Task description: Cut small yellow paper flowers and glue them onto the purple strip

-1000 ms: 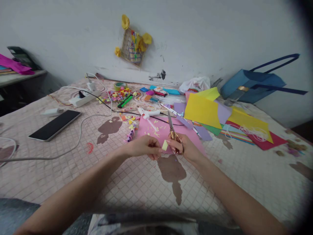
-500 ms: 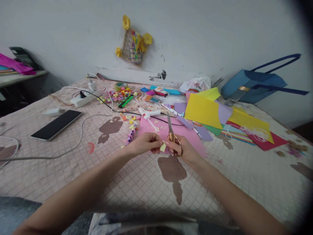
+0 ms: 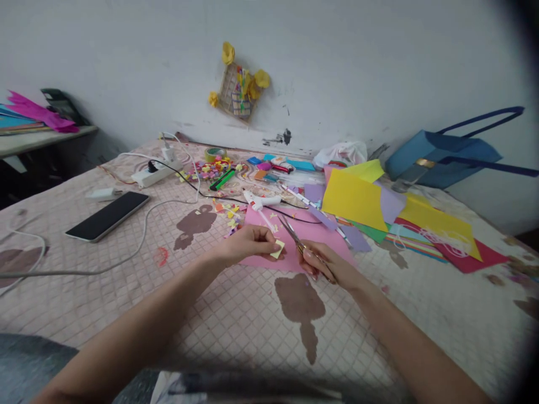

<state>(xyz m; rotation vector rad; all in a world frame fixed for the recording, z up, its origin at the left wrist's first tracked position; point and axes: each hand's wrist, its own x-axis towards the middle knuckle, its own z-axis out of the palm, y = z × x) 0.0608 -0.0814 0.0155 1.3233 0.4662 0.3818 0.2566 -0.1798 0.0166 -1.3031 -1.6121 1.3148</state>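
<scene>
Between the thumb and fingers of my left hand (image 3: 252,243) is a small pale yellow piece of paper (image 3: 277,249). My right hand (image 3: 322,261) is closed around a pair of gold-handled scissors (image 3: 291,231), whose blades point up and to the left, a little apart from the paper. Both hands are over the near part of a pink sheet of paper (image 3: 337,242). Just beyond them, a white glue gun (image 3: 261,200) lies on the pink sheet's far edge, with small yellow scraps near its nozzle.
A phone (image 3: 108,216), a white cable and a power strip (image 3: 155,173) lie to the left. Small colourful paper pieces (image 3: 206,169) and a green cutter (image 3: 222,179) are farther back. Yellow paper (image 3: 354,199) and a blue bag (image 3: 442,160) are on the right.
My right hand has drawn away to the right from my left hand and turned the scissors, so the blades tilt left. The paper piece stays in my left fingers. The view has shifted slightly.
</scene>
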